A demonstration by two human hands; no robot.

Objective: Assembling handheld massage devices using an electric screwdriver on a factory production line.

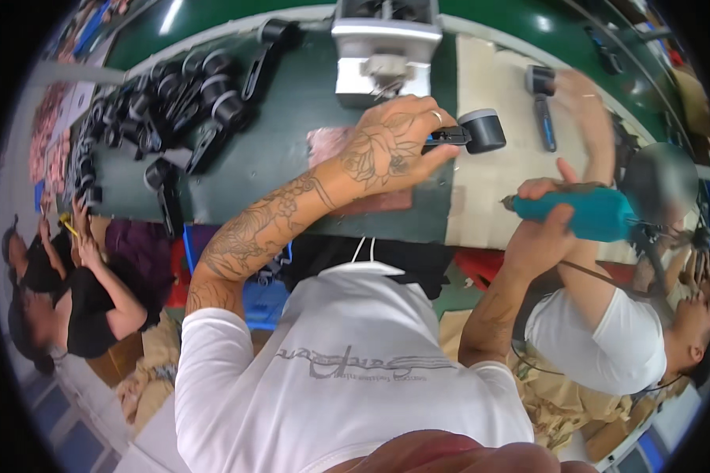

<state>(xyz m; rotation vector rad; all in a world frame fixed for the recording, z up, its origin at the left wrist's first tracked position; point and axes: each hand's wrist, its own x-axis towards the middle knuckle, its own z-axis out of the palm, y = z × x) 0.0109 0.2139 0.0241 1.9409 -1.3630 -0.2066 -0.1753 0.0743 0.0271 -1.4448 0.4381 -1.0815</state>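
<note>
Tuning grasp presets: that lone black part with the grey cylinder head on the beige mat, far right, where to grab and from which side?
Probably grip the slim blue-black handle, fingers closing across its narrow width, coming from above. The part lies flat on the beige mat with bare mat either side of the handle; the cylinder head looks wider and rounder. A co-worker's arm lies close on its right, so favour the left side.

Open green table top (pixel 292 150) is left between the big pile of black parts (pixel 173 102) on the left and the left hand (pixel 390 146). The way straight ahead is blocked by the grey metal machine (pixel 385 51). To the right, the pale mat (pixel 497 181) is crowded by a co-worker's arm (pixel 596 118), and the space near it is taken up by the teal power tool (pixel 584 213) held in the right hand (pixel 540 205).
</note>
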